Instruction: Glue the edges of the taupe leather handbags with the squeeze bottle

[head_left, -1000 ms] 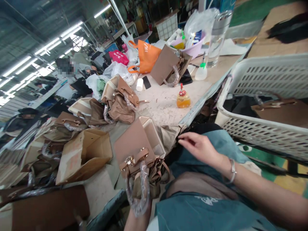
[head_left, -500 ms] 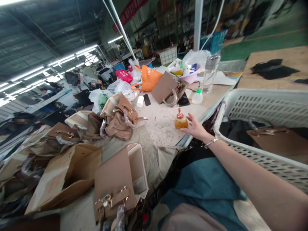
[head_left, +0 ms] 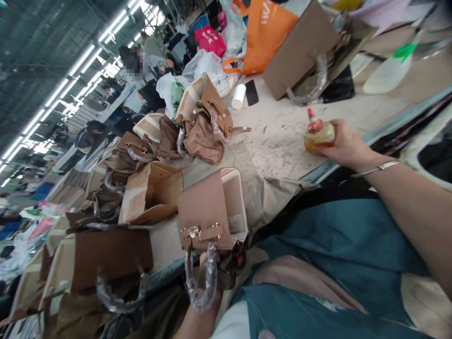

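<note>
My right hand [head_left: 348,143] is closed around a small squat bottle [head_left: 319,135] of amber liquid with a red pointed nozzle. The bottle leans slightly, near the table's edge; whether its base touches the table I cannot tell. A tan handbag [head_left: 205,207] with gold clasp hardware and plastic-wrapped handles lies at the table's front edge, its pale lining showing at the right. My left hand [head_left: 208,280] is at the bag's lower edge behind the wrapped handles, thumb against it and the other fingers mostly hidden.
More brown handbags [head_left: 113,256] line the table at left, around an open cardboard box [head_left: 153,190]. Further back are a white cylinder [head_left: 239,96], a phone [head_left: 252,92], an orange bag [head_left: 270,35] and a green-capped squeeze bottle [head_left: 390,70]. A white basket [head_left: 413,155] stands at right.
My right hand has gone from reaching beside the amber bottle to gripping it. The view has swung left and down, bringing my left hand and more handbags into sight.
</note>
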`<state>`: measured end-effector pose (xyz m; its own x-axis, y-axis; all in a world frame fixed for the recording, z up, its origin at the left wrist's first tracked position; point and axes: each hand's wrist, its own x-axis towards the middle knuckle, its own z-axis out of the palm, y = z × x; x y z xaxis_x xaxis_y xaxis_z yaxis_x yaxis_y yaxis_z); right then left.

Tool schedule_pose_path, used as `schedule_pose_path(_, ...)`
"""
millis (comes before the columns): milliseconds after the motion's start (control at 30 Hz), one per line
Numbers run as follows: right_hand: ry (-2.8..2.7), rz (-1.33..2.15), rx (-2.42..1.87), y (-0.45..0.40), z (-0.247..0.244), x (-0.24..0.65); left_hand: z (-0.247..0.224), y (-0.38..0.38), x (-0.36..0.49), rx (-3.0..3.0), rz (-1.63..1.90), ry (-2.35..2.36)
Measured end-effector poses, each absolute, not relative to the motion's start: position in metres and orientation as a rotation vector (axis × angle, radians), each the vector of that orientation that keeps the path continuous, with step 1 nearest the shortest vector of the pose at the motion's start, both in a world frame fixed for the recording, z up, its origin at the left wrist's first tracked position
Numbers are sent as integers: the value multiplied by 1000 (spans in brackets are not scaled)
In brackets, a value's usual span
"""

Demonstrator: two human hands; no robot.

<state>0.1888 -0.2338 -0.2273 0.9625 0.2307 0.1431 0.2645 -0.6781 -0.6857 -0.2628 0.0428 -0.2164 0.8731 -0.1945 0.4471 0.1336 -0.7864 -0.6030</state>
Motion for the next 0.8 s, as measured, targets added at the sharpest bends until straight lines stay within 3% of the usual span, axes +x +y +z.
schedule_pose_path(167, -741, -120, -2358, -253, -201, 132, -215, 41, -261, -2392, -646, 76)
schedule_pose_path(300, -1071, -197, -2042, -269, -184, 68, -213, 37, -255, -2452, -737, 57)
schedule_pose_path(600, -566, -195, -1700, -274, -166, -28, -223, 43, -265, -2438, -666, 84)
schedule_pose_path(800, -515, -242, -1793, -253, -154, -57, -219, 34, -270, -2693, -625, 22)
